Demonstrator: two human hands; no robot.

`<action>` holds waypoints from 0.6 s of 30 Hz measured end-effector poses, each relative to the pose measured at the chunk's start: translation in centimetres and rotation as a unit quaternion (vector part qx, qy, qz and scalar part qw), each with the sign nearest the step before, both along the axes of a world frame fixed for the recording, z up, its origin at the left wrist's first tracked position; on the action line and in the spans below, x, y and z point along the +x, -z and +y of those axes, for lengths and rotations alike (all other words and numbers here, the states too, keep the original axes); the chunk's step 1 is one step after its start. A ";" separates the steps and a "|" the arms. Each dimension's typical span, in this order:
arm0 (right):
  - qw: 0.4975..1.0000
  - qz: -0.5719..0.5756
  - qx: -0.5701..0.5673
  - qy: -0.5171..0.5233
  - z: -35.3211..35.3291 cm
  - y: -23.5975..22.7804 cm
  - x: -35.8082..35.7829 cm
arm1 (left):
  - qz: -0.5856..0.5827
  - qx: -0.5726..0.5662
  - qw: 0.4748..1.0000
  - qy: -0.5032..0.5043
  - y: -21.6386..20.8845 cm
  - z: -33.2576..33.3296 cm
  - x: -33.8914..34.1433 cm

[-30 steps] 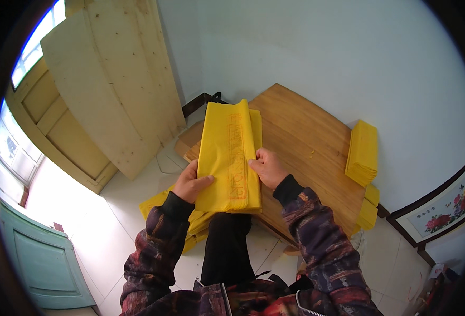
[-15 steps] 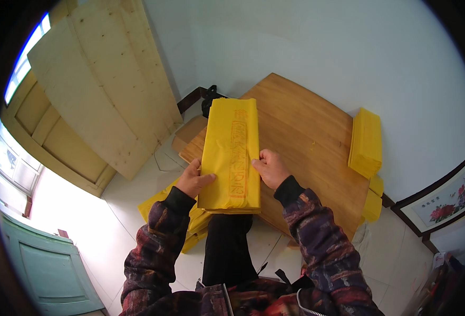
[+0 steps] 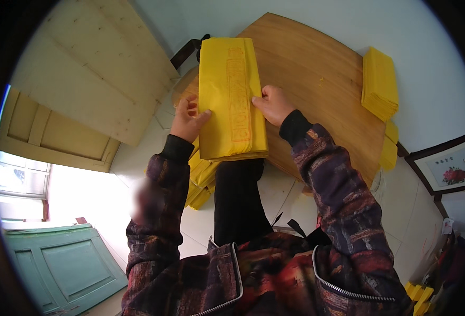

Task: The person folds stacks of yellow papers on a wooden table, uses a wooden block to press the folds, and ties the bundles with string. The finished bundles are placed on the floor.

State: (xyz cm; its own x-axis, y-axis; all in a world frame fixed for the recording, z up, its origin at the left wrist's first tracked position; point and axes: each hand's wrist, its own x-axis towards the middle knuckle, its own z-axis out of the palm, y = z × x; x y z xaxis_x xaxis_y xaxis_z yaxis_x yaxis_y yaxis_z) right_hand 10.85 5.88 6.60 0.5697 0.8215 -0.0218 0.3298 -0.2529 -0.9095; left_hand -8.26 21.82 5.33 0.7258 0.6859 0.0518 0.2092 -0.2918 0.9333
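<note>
A thick bundle of yellow paper packets [image 3: 216, 100] with red printing down its front is held up before me, tilted, over the near left edge of the wooden table. My left hand [image 3: 187, 120] is at its left edge, with the thumb on the front face and the fingers bent beside the edge. On the right edge, my right hand [image 3: 275, 105] grips with the thumb on the front and the fingers behind, out of sight. Below the bundle, more yellow packets [image 3: 201, 181] lie in a pile beside my leg, partly covered by it.
The wooden table [image 3: 306, 68] stands against the wall. A yellow stack [image 3: 380, 84] sits at its right edge, with more yellow packets [image 3: 389, 147] lower down. A framed flower picture [image 3: 448, 168] leans at right. Wooden boards [image 3: 95, 68] and a green panel [image 3: 69, 263] are at left.
The view has tipped downward, so the bundle and both hands appear higher. My left fingers now show beside the bundle's left edge, more spread from it. The right hand keeps its grip.
</note>
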 end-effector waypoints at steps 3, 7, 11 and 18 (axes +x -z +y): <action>0.999 -0.015 0.034 0.037 0.0 0.2 -0.2 | -0.091 -0.142 0.986 0.012 0.5 -0.1 1.0; 0.994 0.055 0.092 0.032 -0.5 0.2 -0.1 | -0.105 -0.323 0.938 0.071 0.0 -0.5 1.3; 0.997 0.048 0.055 0.035 -1.5 -0.6 0.5 | -0.062 -0.352 0.932 0.066 -0.5 0.1 2.3; 0.970 0.203 0.113 -0.073 -1.9 1.4 1.2 | -0.063 -0.387 0.915 0.097 0.5 1.9 3.9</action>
State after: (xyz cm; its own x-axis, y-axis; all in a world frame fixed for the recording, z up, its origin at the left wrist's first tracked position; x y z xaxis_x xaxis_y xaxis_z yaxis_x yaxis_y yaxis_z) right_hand 12.05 4.01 5.15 0.4291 0.9028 -0.0302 -0.0501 -0.0096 -0.9987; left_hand -4.32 23.72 4.81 0.8592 0.4118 -0.3037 0.1007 0.4459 0.8894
